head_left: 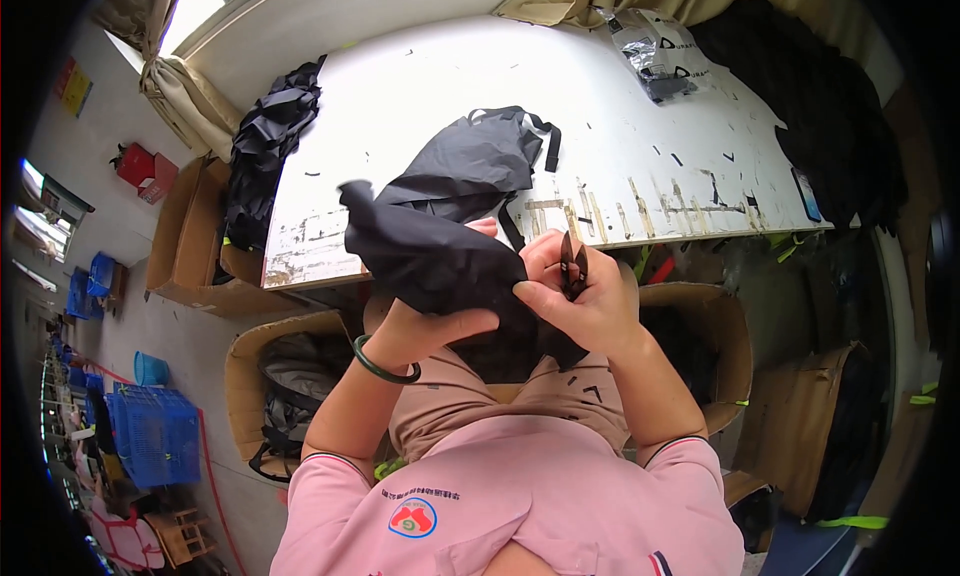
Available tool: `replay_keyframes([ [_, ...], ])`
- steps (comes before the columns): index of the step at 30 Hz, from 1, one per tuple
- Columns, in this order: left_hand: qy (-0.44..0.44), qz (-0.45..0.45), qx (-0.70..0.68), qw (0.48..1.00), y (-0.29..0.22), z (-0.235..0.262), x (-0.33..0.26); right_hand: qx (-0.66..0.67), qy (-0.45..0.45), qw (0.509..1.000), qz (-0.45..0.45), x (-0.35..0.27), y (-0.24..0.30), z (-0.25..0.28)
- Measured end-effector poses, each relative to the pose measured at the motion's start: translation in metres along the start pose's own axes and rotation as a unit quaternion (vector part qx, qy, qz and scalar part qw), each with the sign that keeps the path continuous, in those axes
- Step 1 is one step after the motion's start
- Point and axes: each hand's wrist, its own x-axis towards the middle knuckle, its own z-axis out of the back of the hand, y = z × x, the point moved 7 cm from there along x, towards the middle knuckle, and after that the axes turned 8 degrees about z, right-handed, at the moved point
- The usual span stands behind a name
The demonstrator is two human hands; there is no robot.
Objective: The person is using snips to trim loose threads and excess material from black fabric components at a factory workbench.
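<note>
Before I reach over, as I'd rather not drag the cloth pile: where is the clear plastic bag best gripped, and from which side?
Probably the near edge of the clear plastic bag, pinched from your side: that edge faces you across the white table, while the bag's right side sits by the dark cloth pile.
</note>
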Motion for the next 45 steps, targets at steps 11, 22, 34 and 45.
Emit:
replay_keyframes([
  [11, -0.128, 0.207, -0.275, 0.930, 0.028, 0.009, -0.016, 0.193, -0.088, 0.960, -0.183, -0.026, -0.060, 0.004],
  [22, -0.170, 0.251, -0.243, 0.921, 0.053, 0.049, -0.040, 0.188, -0.081, 0.959, -0.198, -0.020, -0.068, -0.006],
  [34, -0.287, -0.116, 0.194, 0.931, -0.033, 0.073, -0.027, -0.019, -0.051, 0.995, -0.080, -0.003, -0.050, -0.007],
  [45, -0.031, 0.078, 0.113, 0.990, 0.015, 0.015, -0.008, -0.048, -0.068, 0.995, -0.049, -0.018, -0.045, -0.006],
])
